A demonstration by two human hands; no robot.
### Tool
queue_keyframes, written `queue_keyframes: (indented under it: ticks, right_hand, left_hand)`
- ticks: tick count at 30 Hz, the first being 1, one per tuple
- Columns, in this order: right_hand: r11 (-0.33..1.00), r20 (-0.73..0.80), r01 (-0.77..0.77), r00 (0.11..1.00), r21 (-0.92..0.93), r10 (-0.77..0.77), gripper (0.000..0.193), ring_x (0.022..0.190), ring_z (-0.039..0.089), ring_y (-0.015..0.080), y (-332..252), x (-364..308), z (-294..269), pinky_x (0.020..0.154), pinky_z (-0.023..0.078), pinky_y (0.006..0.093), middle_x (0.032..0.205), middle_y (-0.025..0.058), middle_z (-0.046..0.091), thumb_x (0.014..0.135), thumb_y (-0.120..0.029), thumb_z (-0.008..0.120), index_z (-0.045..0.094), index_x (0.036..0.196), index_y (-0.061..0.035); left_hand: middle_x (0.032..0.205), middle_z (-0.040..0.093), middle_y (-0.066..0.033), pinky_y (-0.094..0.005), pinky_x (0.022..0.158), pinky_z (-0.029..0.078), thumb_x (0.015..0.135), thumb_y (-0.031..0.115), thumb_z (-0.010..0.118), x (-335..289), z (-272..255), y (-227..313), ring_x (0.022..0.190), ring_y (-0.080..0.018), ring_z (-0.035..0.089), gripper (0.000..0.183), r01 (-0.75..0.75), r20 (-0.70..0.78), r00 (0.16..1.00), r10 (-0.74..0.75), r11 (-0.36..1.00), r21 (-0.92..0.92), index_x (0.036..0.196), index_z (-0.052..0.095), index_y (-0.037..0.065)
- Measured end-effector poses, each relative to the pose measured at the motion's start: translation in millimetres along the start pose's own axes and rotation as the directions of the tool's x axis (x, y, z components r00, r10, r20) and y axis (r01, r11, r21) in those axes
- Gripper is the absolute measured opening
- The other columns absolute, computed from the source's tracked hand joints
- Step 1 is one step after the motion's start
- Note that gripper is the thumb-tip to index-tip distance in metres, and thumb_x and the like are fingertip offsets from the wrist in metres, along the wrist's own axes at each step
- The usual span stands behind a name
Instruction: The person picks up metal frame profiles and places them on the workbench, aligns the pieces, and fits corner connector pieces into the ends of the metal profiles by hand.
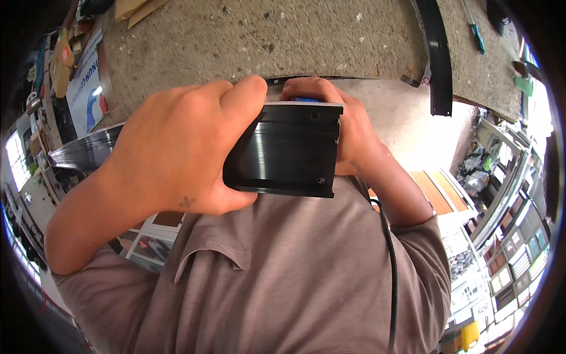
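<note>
A long black profile (pixel 289 156), with a flat face and small holes near its cut end, is held up in front of my chest. My left hand (pixel 177 133) is closed round it, thumb below and fingers over the upper edge. From behind that hand the profile runs off to the left. At its right end is my right hand (pixel 356 127), its fingers curled behind the upper edge. A bit of something blue (pixel 306 100) shows under those fingers; the profile hides the rest, so its kind is unclear.
Beyond my hands lies a rough, worn bench top (pixel 265 41). Another black profile (pixel 439 71) sticks out past its near edge on the right, with a teal-handled screwdriver (pixel 478 40) farther right. Cardboard (pixel 138 9) and a printed sheet (pixel 87 88) are at left.
</note>
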State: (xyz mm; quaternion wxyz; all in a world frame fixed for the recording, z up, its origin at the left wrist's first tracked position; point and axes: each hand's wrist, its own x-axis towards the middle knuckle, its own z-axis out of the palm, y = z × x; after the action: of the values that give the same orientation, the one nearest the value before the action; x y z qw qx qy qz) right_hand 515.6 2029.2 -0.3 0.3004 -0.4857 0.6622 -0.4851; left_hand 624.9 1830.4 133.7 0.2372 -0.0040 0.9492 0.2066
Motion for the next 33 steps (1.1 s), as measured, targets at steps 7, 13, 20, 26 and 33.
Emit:
queue_keyframes:
  ticks: [7,13,20,26,33]
  right_hand:
    - [0.999,-0.036,0.044,0.998,0.027,-0.043,0.064,0.105,0.068,0.0322,1,-2,3,0.087,0.055,0.0401,0.121,0.0104,0.066,0.069,-0.025,0.083,0.054,0.123,-0.0057]
    - [0.999,-0.019,0.022,1.000,0.042,-0.022,0.063,0.107,0.069,0.0306,0,-2,4,0.090,0.055,0.0385,0.122,0.0111,0.066,0.072,-0.024,0.082,0.052,0.124,-0.0047]
    - [0.999,-0.052,0.039,0.998,0.018,-0.038,0.068,0.106,0.066,0.0378,5,-8,6,0.084,0.055,0.0446,0.117,0.0142,0.065,0.066,-0.023,0.086,0.052,0.123,-0.0056]
    - [0.999,0.004,0.016,1.000,-0.044,-0.016,0.071,0.108,0.065,0.0370,5,-11,-1,0.086,0.055,0.0435,0.120,0.0134,0.064,0.065,-0.025,0.086,0.051,0.124,-0.0063]
    - [0.998,-0.047,0.067,0.997,-0.001,-0.067,0.069,0.106,0.066,0.0378,8,-10,3,0.085,0.055,0.0439,0.118,0.0140,0.064,0.066,-0.024,0.085,0.051,0.123,-0.0053]
  left_hand:
    - [0.087,0.063,-0.0155,-0.0456,0.065,0.051,0.050,0.026,0.087,1,6,4,0.078,-0.0382,0.066,0.072,-0.032,-0.046,0.999,0.030,0.998,-0.048,0.107,0.050,0.004]
    - [0.086,0.063,-0.0154,-0.0455,0.064,0.052,0.051,0.026,0.087,0,0,9,0.077,-0.0384,0.066,0.070,0.009,-0.014,1.000,-0.009,1.000,-0.022,0.107,0.050,0.004]
    - [0.086,0.064,-0.0151,-0.0463,0.063,0.052,0.051,0.025,0.087,5,-1,14,0.076,-0.0394,0.066,0.068,0.003,0.026,1.000,-0.004,1.000,0.028,0.105,0.051,0.004]
    - [0.086,0.063,-0.0155,-0.0469,0.064,0.051,0.051,0.026,0.087,10,2,14,0.076,-0.0394,0.066,0.069,-0.015,0.025,1.000,0.015,1.000,0.000,0.105,0.051,0.004]
    - [0.086,0.063,-0.0157,-0.0468,0.064,0.051,0.051,0.027,0.087,14,-2,16,0.076,-0.0393,0.066,0.070,-0.023,0.040,0.999,0.022,0.999,0.026,0.105,0.050,0.004]
